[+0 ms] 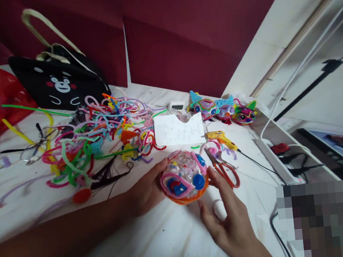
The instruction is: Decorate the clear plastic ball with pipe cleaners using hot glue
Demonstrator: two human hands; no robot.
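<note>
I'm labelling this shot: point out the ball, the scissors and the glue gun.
Ball [185,175], head view: decorated surface.
Scissors [219,164], head view: where blades meet handles.
Glue gun [221,137], head view: yellow body.

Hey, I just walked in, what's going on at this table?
A person is handling a round, wide-eyed craft piece above the white table. The left hand holds its left side; the right hand is spread at its right edge, though how firmly it touches is unclear. Scissors and a yellow glue gun lie just beyond, with a tangle of fuzzy craft stems off to the left.
</note>
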